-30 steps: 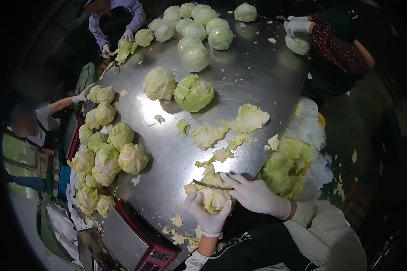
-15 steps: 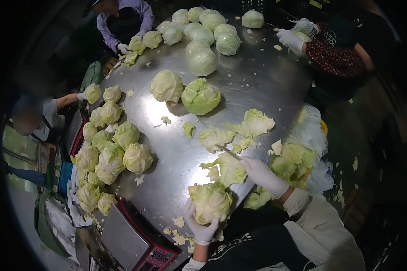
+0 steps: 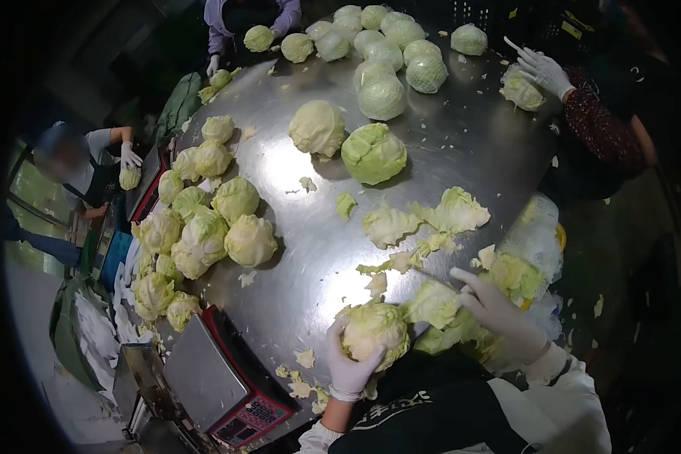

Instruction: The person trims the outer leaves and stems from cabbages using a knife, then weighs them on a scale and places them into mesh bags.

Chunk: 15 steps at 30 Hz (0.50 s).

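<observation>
My gloved left hand [image 3: 353, 365] wraps round the near side of a pale green cabbage [image 3: 376, 333] at the table's front edge, its stem end partly facing up. In my gloved right hand [image 3: 505, 321] is a knife [image 3: 436, 280], its blade pointing left over the table. A loose cabbage leaf [image 3: 433, 304] lies under the blade, between the cabbage and my right hand. More trimmed leaves [image 3: 390, 225] are spread on the metal beyond the knife.
Untrimmed-looking cabbages [image 3: 204, 236] pile up along the left of the metal table [image 3: 303, 219]; wrapped ones [image 3: 382, 97] cluster at the back. A scale [image 3: 204, 371] stands at front left. Discarded leaves [image 3: 516, 276] and netting [image 3: 533, 234] are right of the edge. Three co-workers stand round the table.
My right hand has drawn right and toward me with the knife, and a leaf has shifted toward the edge. The left co-worker's cabbage has moved down by a scale. The whole view has shifted.
</observation>
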Motion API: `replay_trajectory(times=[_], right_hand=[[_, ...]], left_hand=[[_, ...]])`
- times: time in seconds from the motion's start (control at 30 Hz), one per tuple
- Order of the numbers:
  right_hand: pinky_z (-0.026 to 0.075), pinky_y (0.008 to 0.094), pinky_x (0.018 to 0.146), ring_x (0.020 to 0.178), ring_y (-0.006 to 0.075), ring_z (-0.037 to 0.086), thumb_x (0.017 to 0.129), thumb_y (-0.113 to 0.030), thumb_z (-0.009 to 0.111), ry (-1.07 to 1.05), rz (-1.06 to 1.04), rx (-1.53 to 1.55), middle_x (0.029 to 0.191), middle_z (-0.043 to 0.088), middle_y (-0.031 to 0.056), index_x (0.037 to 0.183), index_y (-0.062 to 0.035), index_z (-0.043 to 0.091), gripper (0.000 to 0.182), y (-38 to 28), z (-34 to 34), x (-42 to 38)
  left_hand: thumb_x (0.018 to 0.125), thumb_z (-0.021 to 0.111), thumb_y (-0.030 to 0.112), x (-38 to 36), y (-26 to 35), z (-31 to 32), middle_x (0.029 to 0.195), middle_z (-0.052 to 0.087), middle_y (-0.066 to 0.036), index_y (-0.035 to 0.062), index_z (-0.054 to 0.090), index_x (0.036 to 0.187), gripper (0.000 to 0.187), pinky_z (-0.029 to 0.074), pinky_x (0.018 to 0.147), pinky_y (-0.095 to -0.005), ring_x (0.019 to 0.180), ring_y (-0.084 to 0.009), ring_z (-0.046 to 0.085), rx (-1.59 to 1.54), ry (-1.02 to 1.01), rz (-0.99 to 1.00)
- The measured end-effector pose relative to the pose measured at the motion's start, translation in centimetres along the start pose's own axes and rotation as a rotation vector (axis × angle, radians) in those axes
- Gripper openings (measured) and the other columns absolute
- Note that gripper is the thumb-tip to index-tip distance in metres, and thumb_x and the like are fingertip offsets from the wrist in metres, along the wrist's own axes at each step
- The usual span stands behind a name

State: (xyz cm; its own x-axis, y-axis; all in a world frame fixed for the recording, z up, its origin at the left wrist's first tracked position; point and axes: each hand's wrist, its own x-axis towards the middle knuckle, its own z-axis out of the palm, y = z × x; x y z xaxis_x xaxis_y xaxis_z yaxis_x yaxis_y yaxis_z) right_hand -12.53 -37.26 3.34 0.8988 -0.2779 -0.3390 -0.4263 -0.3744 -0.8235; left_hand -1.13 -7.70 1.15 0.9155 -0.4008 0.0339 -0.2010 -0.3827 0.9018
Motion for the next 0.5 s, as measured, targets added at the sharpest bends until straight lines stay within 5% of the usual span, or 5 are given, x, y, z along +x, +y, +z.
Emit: replay_trajectory(times=[0.07, 0.17, 0.33, 0.43, 0.5], right_hand=[[0.054, 0.0421, 0.085, 0.098, 0.0353, 0.070, 0.106, -0.044, 0.048, -0.251, -0.120, -0.111, 0.106, 0.072, 0.0157, 0.155, -0.0126, 0.033, 0.060, -2.4, -1.1, -2.1], [0.056, 0.0454, 0.079, 0.092, 0.0395, 0.070, 0.105, -0.046, 0.049, -0.366, -0.146, -0.210, 0.103, 0.072, 0.0169, 0.154, -0.0166, 0.034, 0.059, -2.8, -1.0, -3.5], [0.056, 0.0484, 0.076, 0.087, 0.0412, 0.070, 0.104, -0.044, 0.051, -0.303, -0.069, -0.314, 0.098, 0.073, 0.0173, 0.147, -0.0167, 0.041, 0.052, -3.4, -0.7, -3.5], [0.056, 0.0464, 0.076, 0.085, 0.0384, 0.071, 0.104, -0.038, 0.053, -0.115, -0.068, -0.261, 0.095, 0.073, 0.0161, 0.139, -0.0138, 0.048, 0.042, -2.7, 0.2, -2.6], [0.056, 0.0430, 0.077, 0.085, 0.0339, 0.071, 0.102, -0.034, 0.056, 0.240, -0.099, 0.030, 0.096, 0.072, 0.0157, 0.135, -0.0105, 0.053, 0.040, -0.7, 1.2, -0.8]], left_hand=[[0.070, 0.091, 0.024, 0.2, 0.9, 0.5, 0.123, 0.057, -0.017, -0.0024, 0.052, 0.132, 0.078, 0.047, 0.102, -0.0417, 0.114, -0.0305, 0.058, 0.026, -0.029, 0.056], [0.068, 0.091, 0.025, 0.7, 1.4, 1.1, 0.124, 0.058, -0.021, -0.0033, 0.054, 0.130, 0.077, 0.048, 0.103, -0.0438, 0.116, -0.0355, 0.059, 0.078, -0.073, 0.167], [0.067, 0.090, 0.025, 0.6, 1.7, 1.2, 0.127, 0.058, -0.023, -0.0032, 0.056, 0.131, 0.077, 0.049, 0.103, -0.0457, 0.119, -0.0395, 0.060, 0.141, -0.072, 0.245], [0.066, 0.090, 0.025, 0.8, 1.8, 1.6, 0.125, 0.059, -0.023, -0.0025, 0.058, 0.132, 0.078, 0.050, 0.102, -0.0460, 0.116, -0.0397, 0.061, 0.186, -0.021, 0.244], [0.066, 0.089, 0.028, 1.0, 2.2, 1.3, 0.124, 0.060, -0.024, -0.0008, 0.060, 0.132, 0.078, 0.051, 0.100, -0.0468, 0.115, -0.0404, 0.061, 0.228, -0.074, 0.292]])
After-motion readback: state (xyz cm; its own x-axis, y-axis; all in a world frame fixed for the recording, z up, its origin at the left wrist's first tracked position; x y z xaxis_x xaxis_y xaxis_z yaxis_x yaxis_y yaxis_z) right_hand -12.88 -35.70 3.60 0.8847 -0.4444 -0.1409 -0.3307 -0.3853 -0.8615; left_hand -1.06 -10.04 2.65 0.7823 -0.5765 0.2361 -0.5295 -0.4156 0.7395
